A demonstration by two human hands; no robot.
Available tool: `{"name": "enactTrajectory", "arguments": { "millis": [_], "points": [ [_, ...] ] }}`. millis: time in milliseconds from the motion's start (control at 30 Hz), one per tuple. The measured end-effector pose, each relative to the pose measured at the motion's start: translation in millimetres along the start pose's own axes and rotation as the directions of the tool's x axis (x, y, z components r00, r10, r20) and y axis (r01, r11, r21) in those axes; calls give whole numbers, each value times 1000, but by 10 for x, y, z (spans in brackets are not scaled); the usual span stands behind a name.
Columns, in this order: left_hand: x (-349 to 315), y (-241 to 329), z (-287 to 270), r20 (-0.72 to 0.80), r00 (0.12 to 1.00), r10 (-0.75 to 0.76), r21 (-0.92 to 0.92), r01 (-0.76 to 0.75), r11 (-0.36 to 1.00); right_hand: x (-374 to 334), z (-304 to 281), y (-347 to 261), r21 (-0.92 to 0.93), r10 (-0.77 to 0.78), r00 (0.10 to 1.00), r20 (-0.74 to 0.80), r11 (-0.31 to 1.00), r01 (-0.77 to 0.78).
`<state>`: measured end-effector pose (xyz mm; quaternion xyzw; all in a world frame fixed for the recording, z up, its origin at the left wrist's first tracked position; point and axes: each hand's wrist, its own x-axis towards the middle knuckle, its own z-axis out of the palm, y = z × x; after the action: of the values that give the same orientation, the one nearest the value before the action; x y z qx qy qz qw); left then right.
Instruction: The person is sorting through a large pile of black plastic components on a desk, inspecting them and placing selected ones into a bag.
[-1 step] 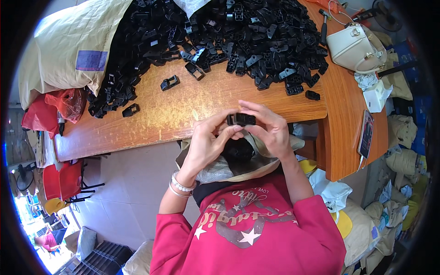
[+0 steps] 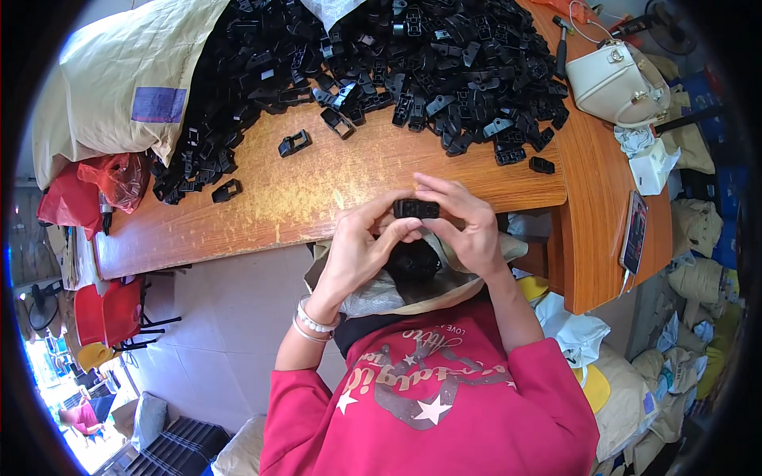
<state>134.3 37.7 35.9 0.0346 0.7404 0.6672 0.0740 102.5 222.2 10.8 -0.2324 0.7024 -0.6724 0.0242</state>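
Observation:
My left hand [image 2: 367,242] and my right hand [image 2: 468,222] hold a small black plastic part [image 2: 417,208] between them, just over the table's near edge. Thumb and fingers of each hand pinch one end of it. Its shape is blocky, with no gap showing on its upper face. Below my hands, a sack [image 2: 456,292] lies open at my lap with dark pieces [image 2: 414,260] inside. Beyond, a large heap of similar black parts [image 2: 444,71] covers the far side of the wooden table [image 2: 333,186]. A few single parts [image 2: 294,143] lie apart from the heap.
A large beige sack [image 2: 119,87] and red plastic bags [image 2: 119,178] are at the left. To the right are a hammer [image 2: 562,47], a cream handbag [image 2: 615,83], a tissue pack [image 2: 652,165] and a phone [image 2: 633,230] with a cable. A red chair [image 2: 107,313] stands at lower left.
The opening that showed at the left of the held part is no longer visible, and the part looks more compact. My hands have barely shifted.

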Motion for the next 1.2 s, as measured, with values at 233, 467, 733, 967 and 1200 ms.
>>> {"name": "enactTrajectory", "arguments": {
  "millis": [233, 467, 733, 967, 1200],
  "points": [
    [-59, -14, 18, -63, 979, 193, 255, -171, 952, -10, 106, -75, -206, -44, 999, -5, 978, 42],
    [-45, 18, -101, -46, 975, 218, 346, -189, 919, -44, 127, -38, -41, 93, 995, -22, 995, -93],
    [494, -320, -1058, -250, 863, 439, 913, 59, 403, 259, -155, 170, -718, -287, 933, -218, 695, 46],
    [381, -304, -752, -249, 963, 100, 179, -56, 982, 358, -286, 167, -897, -269, 954, -129, 443, 3],
    [124, -166, -255, -61, 995, -84, -207, 70, 976, 289, -133, 232, -756, -198, 957, -211, 654, -32]
  ]
}}
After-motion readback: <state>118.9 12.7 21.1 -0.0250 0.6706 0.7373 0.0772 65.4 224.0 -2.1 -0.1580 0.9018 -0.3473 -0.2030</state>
